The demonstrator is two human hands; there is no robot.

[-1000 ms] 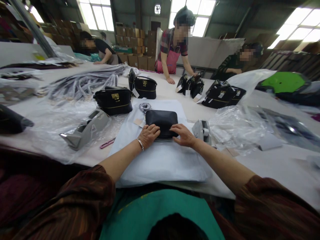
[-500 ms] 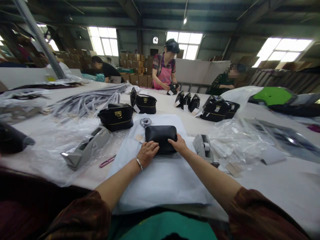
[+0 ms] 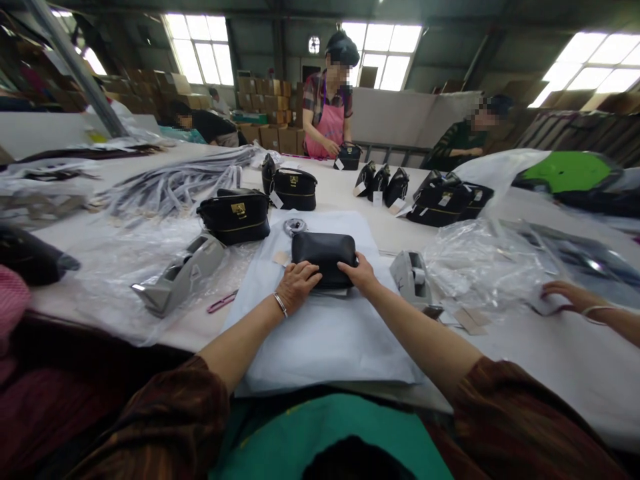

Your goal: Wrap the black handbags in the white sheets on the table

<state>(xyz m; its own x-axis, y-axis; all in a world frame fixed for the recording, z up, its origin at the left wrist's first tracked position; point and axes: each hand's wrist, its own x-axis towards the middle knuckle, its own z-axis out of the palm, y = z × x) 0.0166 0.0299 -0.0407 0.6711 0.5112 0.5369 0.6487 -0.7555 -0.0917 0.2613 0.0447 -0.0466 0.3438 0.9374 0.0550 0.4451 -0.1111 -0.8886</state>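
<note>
A small black bag [image 3: 324, 252] lies on a stack of white paper sheets [image 3: 320, 353], its smooth face up. My left hand [image 3: 299, 285] holds its lower left edge, fingers resting on top. My right hand [image 3: 360, 272] grips the right side, thumb on the upper face and its other fingers partly hidden behind the edge. Just behind the bag sits a coiled grey strap [image 3: 295, 227], with a beige tag [image 3: 281, 258] near the bag's left side.
Grey tape dispensers stand left [image 3: 183, 275] and right [image 3: 411, 279]; a pink cutter [image 3: 222, 302] lies left. Black bags [image 3: 234, 217] stand farther back. Clear plastic [image 3: 480, 263] covers part of the right side, where another person's hand [image 3: 570, 297] reaches in. Several people work around.
The view has tilted down slightly, and surroundings appear larger. Another person's hand has come in from the right onto a white item. Both my hands keep their hold on the bag.
</note>
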